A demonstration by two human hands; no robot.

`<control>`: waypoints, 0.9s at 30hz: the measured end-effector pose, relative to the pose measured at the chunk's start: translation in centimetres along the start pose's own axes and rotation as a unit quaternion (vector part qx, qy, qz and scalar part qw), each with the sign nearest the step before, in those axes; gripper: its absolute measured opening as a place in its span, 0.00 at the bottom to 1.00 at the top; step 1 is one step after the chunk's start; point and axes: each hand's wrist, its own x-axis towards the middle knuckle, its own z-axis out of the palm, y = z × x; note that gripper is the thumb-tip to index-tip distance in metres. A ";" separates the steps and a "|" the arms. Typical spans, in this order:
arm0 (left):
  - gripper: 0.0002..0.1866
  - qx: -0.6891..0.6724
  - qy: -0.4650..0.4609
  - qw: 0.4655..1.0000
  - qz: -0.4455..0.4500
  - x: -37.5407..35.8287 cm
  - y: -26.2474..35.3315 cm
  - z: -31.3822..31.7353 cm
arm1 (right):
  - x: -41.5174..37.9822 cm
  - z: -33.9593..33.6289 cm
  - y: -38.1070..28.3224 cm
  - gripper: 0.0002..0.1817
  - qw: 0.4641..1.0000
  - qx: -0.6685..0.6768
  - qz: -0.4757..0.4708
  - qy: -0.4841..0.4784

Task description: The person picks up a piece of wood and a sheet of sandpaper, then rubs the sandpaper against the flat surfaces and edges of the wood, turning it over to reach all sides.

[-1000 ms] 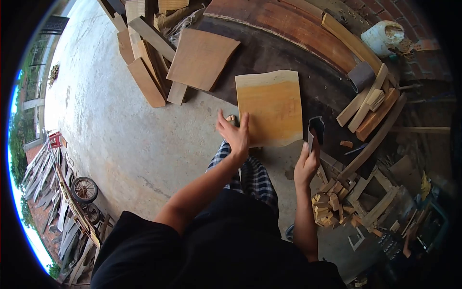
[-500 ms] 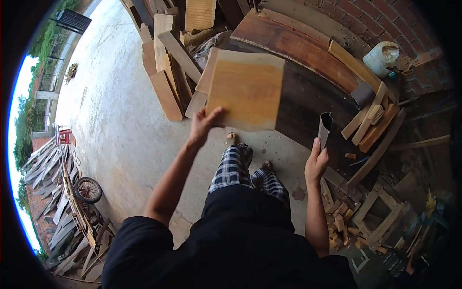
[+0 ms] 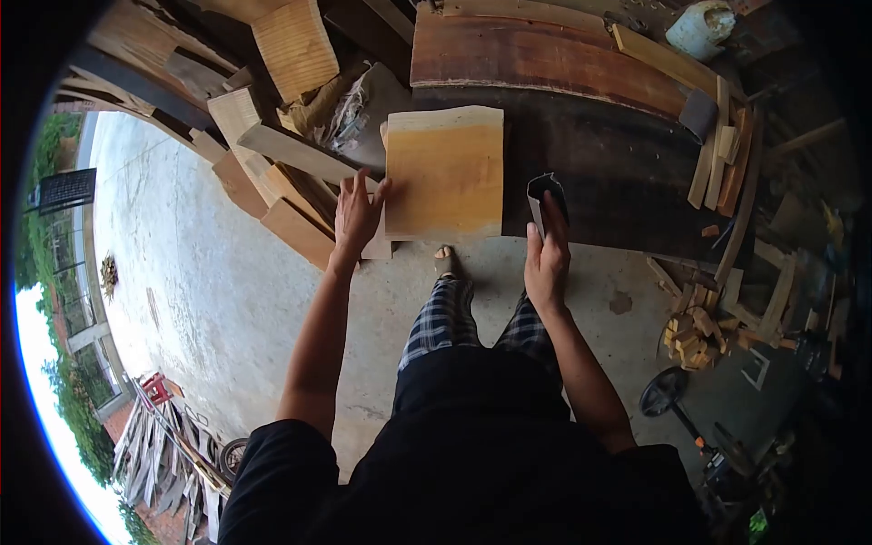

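A flat wooden board (image 3: 445, 177), yellowish with a paler strip along its far edge, lies on the dark workbench top (image 3: 595, 182). My left hand (image 3: 359, 216) is at the board's left edge, fingers spread; whether the fingertips touch the edge is hard to tell. In my right hand (image 3: 548, 272) is a curled sheet of what looks like sandpaper (image 3: 536, 202), pale outside and dark inside, held upright between thumb and fingers just right of the board.
Along the bench's back lies a long reddish-brown plank (image 3: 527, 50). Wood strips (image 3: 704, 168) and a grey curled piece (image 3: 698, 115) rest on its right end. Leaning boards (image 3: 291, 150) stand at left. Offcuts (image 3: 695, 336) and a pedestal fan-like object (image 3: 665, 392) are at lower right.
The board has gone from my left hand's grip down onto the bench, and that hand has let go. My right hand has moved left with the curled sheet. The view has turned.
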 end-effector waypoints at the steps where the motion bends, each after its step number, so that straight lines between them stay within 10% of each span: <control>1: 0.33 -0.022 0.058 0.997 0.046 1.9 -0.5 0.8 | 0.8 1.5 -0.4 0.21 1.000 -0.001 0.009 0.009; 13: 0.24 0.162 0.081 0.941 0.285 8.7 8.7 4.8 | -0.8 8.1 -0.7 0.22 0.990 -0.137 0.037 -0.012; 27: 0.24 0.173 0.071 0.955 0.231 8.6 9.6 4.3 | 6.4 8.9 0.3 0.24 0.983 -0.181 -0.019 -0.007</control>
